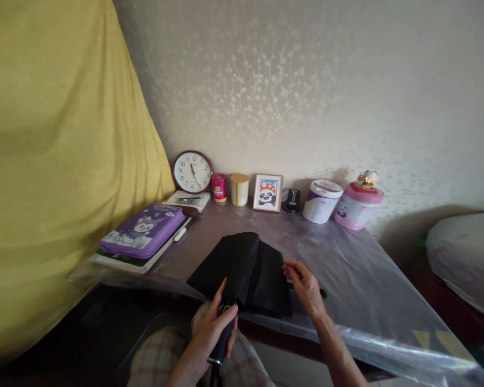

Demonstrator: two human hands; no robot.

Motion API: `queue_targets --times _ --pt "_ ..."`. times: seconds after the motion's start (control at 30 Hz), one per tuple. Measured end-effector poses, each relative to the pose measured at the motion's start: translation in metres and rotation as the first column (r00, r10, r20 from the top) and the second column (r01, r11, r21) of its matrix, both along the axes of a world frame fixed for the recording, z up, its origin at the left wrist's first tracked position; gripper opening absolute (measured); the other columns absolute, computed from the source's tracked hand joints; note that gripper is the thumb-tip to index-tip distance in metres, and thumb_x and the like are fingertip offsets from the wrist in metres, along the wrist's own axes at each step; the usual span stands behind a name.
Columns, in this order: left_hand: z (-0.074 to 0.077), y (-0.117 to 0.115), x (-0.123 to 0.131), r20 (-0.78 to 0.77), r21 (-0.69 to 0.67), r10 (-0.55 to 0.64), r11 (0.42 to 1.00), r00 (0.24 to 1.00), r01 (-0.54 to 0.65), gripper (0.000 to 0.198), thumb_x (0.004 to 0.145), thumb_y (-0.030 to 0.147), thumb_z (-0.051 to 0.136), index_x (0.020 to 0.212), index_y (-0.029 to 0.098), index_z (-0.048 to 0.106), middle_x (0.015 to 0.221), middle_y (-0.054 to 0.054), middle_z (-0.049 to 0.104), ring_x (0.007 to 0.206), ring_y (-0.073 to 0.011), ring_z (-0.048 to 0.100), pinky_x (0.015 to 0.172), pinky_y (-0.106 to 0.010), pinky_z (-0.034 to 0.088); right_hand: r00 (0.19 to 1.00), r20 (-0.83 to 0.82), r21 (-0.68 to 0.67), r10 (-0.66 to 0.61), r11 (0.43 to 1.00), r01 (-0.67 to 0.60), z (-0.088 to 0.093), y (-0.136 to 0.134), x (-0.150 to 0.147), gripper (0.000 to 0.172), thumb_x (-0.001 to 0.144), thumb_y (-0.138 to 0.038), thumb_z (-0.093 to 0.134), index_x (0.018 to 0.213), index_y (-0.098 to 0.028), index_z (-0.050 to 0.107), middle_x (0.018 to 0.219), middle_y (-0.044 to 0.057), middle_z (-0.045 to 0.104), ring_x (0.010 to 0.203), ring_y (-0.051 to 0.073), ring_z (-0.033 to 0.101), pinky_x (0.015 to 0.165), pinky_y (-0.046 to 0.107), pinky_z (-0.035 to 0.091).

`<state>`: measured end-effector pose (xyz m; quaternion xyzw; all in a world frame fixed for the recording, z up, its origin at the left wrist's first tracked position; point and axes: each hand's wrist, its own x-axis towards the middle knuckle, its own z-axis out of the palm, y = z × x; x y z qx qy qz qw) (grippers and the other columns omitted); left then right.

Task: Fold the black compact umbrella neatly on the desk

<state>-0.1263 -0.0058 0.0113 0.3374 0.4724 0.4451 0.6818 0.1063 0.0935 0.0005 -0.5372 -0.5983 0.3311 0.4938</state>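
Observation:
A black folding umbrella (242, 269) lies over the table's front edge, its dark fabric loose and spread in wide folds. Its handle points down toward my lap, and my left hand (221, 325) is wrapped round it, the thumb near the top of the handle. On the right, my right hand (304, 285) pinches the right edge of the fabric between thumb and fingers. A small dark end piece sticks out just beyond my right wrist.
A purple case (143, 231) lies on books at the left, beside a yellow curtain (64, 161). Along the wall stand a clock (192, 172), a pink can (219, 188), a yellow canister (239, 190), a panda picture (268, 193), a black object (292, 201) and two tubs (321, 202).

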Motion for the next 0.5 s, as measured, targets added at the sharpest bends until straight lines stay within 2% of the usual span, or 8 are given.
queue_targets --times 0.07,0.13,0.23,0.3,0.43,0.5 --pt "0.000 0.000 -0.001 -0.020 0.027 0.006 1.000 1.000 -0.005 0.099 0.070 0.050 0.063 0.141 0.034 -0.005 0.056 0.010 0.055 0.032 -0.0084 0.046 0.029 -0.017 0.036 0.998 0.013 -0.015 -0.063 0.998 0.063 0.000 0.002 0.008 0.031 0.079 -0.042 0.050 0.095 -0.018 0.062 0.087 0.008 0.068 0.078 0.020 0.065 0.073 0.033 0.051" --pt "0.000 -0.001 -0.001 -0.043 0.036 0.014 0.999 0.999 -0.013 0.098 0.071 0.050 0.062 0.141 0.033 -0.004 0.056 0.009 0.055 0.031 -0.0083 0.045 0.029 -0.017 0.035 0.997 -0.010 -0.089 -0.077 0.993 0.076 0.002 0.001 0.012 0.033 0.076 -0.044 0.053 0.095 -0.018 0.061 0.085 0.007 0.068 0.076 0.020 0.065 0.071 0.033 0.052" --pt "0.002 -0.004 0.001 -0.049 0.034 0.033 0.999 0.998 -0.031 0.094 0.073 0.048 0.060 0.141 0.032 -0.003 0.057 0.009 0.054 0.031 -0.0073 0.044 0.028 -0.016 0.034 0.991 -0.132 -0.258 -0.031 0.966 -0.005 0.007 -0.003 0.009 0.041 0.071 -0.047 0.057 0.099 -0.018 0.060 0.080 0.005 0.067 0.072 0.019 0.065 0.061 0.030 0.051" --pt "0.004 -0.006 0.003 -0.052 0.044 0.050 0.998 0.997 -0.048 0.089 0.075 0.046 0.059 0.142 0.032 0.001 0.058 0.009 0.054 0.031 -0.0064 0.043 0.029 -0.015 0.033 0.976 -0.216 -0.320 -0.009 0.945 -0.062 0.013 -0.006 0.002 0.045 0.070 -0.049 0.058 0.102 -0.017 0.059 0.078 0.004 0.067 0.072 0.018 0.064 0.058 0.027 0.049" --pt "0.007 -0.008 0.004 -0.040 0.058 0.076 0.996 0.996 -0.073 0.084 0.077 0.043 0.058 0.141 0.032 0.005 0.057 0.009 0.054 0.031 -0.0056 0.043 0.029 -0.014 0.032 0.943 -0.333 -0.316 0.017 0.940 -0.128 0.028 -0.007 -0.011 0.047 0.069 -0.045 0.062 0.107 -0.017 0.057 0.079 0.001 0.065 0.072 0.016 0.062 0.062 0.027 0.048" --pt "0.006 -0.007 0.003 -0.030 0.020 0.059 0.998 0.998 -0.059 0.087 0.075 0.044 0.060 0.141 0.034 0.003 0.057 0.010 0.054 0.032 -0.0058 0.044 0.029 -0.014 0.032 0.936 -0.351 -0.303 0.009 0.945 -0.122 0.032 -0.005 -0.014 0.049 0.066 -0.042 0.066 0.107 -0.017 0.056 0.076 0.000 0.064 0.071 0.016 0.061 0.061 0.026 0.047"
